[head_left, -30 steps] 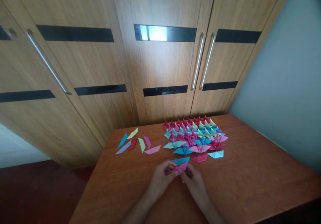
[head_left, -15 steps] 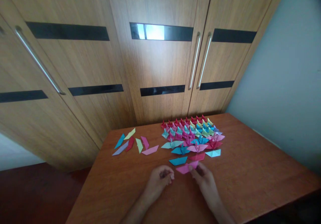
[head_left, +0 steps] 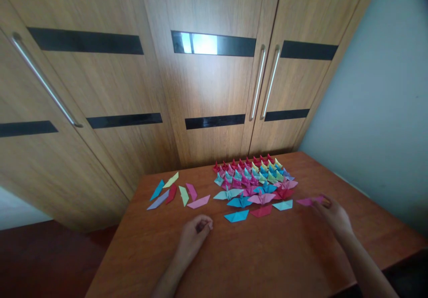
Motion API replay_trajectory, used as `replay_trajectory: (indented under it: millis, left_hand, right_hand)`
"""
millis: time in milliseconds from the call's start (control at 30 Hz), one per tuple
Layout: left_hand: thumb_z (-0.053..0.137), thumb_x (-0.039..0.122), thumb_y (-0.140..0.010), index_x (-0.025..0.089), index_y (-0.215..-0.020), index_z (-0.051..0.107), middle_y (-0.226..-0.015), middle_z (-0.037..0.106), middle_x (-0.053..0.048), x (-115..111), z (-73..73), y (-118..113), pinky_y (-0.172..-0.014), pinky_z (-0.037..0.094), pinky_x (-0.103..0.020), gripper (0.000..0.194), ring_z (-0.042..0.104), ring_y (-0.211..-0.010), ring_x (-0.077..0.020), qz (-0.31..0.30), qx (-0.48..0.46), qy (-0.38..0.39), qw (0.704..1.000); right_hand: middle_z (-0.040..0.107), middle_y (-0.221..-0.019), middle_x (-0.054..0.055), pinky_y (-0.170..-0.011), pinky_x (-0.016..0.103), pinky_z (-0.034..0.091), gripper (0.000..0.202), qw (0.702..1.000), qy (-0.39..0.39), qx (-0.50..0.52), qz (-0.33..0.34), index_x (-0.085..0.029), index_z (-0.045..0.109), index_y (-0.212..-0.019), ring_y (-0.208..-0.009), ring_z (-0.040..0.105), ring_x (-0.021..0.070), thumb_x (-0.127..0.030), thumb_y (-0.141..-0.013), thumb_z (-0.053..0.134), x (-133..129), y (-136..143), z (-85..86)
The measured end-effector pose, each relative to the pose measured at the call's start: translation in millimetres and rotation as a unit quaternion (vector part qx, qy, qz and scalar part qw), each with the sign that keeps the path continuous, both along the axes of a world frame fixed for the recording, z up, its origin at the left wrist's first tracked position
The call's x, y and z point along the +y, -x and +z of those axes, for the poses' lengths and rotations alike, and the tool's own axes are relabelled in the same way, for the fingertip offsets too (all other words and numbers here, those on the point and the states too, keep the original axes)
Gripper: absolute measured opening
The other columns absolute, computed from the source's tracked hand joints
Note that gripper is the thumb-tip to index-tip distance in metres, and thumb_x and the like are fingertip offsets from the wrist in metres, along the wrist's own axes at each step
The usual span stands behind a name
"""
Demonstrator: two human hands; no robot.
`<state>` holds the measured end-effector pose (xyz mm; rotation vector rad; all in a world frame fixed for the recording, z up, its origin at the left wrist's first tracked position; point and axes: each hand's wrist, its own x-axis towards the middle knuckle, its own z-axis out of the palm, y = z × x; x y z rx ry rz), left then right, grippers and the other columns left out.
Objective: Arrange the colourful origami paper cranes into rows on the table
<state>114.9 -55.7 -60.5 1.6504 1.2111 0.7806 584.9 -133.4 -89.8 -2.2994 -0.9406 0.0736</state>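
Note:
My right hand (head_left: 332, 213) pinches a pink folded paper piece (head_left: 305, 202) by its right end, at the right of the table. Just left of that piece lies a light-blue folded piece (head_left: 282, 205). A red folded piece (head_left: 261, 211) and a blue folded piece (head_left: 236, 216) continue the row. My left hand (head_left: 197, 233) rests above the table with its fingers curled in and nothing visible in them. Behind the row stand several rows of colourful paper cranes (head_left: 262, 198), tightly packed.
Several flat folded papers in yellow, blue, lilac, red, green and pink (head_left: 199, 202) lie scattered at the table's left. The brown wooden table (head_left: 247, 262) backs onto a wooden wardrobe (head_left: 214, 88) with metal handles. A pale wall (head_left: 374, 111) borders the right side.
My right hand has carried the pink folded paper from the front middle to the right, beside the light-blue piece. My left hand has drawn back to the left.

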Motion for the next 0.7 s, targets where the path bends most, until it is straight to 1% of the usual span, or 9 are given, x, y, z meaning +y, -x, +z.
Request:
replay_trajectory:
  millis: [100, 167, 233, 333, 500, 700]
  left_hand:
    - [0.053, 0.029, -0.073, 0.017, -0.073, 0.063, -0.069, 0.064, -0.002, -1.1, 1.4, -0.5, -0.062, 0.042, -0.024, 0.015, 0.057, -0.065, -0.0164, -0.005, 0.011, -0.006, 1.000]
    - [0.053, 0.030, -0.074, 0.017, -0.074, 0.063, -0.069, 0.064, -0.002, -0.6, 0.9, 0.4, -0.061, 0.042, -0.024, 0.016, 0.057, -0.064, -0.0162, -0.005, 0.006, -0.010, 1.000]
    - [0.053, 0.032, -0.076, 0.017, -0.076, 0.063, -0.069, 0.064, -0.002, 0.1, 0.0, 1.5, -0.061, 0.043, -0.025, 0.018, 0.058, -0.063, -0.0160, -0.003, 0.001, -0.008, 1.000]
    - [0.052, 0.035, -0.079, 0.017, -0.078, 0.063, -0.070, 0.065, -0.003, 0.4, -0.2, 2.0, -0.060, 0.043, -0.025, 0.021, 0.058, -0.062, -0.0157, -0.005, -0.006, -0.001, 1.000]
    - [0.053, 0.038, -0.078, 0.016, -0.080, 0.062, -0.070, 0.065, -0.003, -1.1, 0.9, 0.7, -0.059, 0.044, -0.025, 0.024, 0.058, -0.060, -0.0159, -0.001, -0.018, 0.013, 1.000]
    - [0.054, 0.039, -0.077, 0.017, -0.079, 0.064, -0.070, 0.066, -0.003, -2.1, 2.5, 0.3, -0.061, 0.044, -0.025, 0.025, 0.059, -0.062, -0.0165, -0.007, -0.013, 0.016, 1.000]
  right_hand:
    - [0.069, -0.098, 0.016, -0.073, 0.037, 0.048, 0.063, 0.992, 0.117, -0.014, 0.032, -0.011, 0.051, -0.126, -0.094, 0.064, 0.0320, -0.051, -0.078, 0.043, 4.4, -10.0, -9.4]
    - [0.068, -0.101, 0.018, -0.074, 0.040, 0.048, 0.063, 0.984, 0.168, -0.036, 0.038, -0.013, 0.046, -0.131, -0.095, 0.064, 0.0338, -0.052, -0.081, 0.038, 6.3, -7.4, -8.9]
    - [0.067, -0.102, 0.019, -0.073, 0.043, 0.048, 0.065, 0.978, 0.196, -0.054, 0.033, -0.015, 0.039, -0.135, -0.093, 0.064, 0.0355, -0.054, -0.083, 0.035, 7.7, -1.5, -4.9]
    - [0.066, -0.107, 0.019, -0.072, 0.045, 0.048, 0.067, 0.976, 0.207, -0.065, 0.027, -0.017, 0.032, -0.139, -0.094, 0.064, 0.0364, -0.055, -0.084, 0.034, 9.6, 6.6, 1.9]
    - [0.063, -0.113, 0.019, -0.075, 0.045, 0.049, 0.061, 0.978, 0.202, -0.056, 0.018, -0.020, 0.038, -0.135, -0.096, 0.063, 0.0348, -0.053, -0.083, 0.037, 12.1, 12.8, 4.8]
    - [0.066, -0.106, 0.017, -0.072, 0.045, 0.049, 0.062, 0.979, 0.198, -0.046, -0.012, -0.022, 0.040, -0.134, -0.095, 0.063, 0.0340, -0.058, -0.083, 0.033, 14.6, 17.9, -0.1]
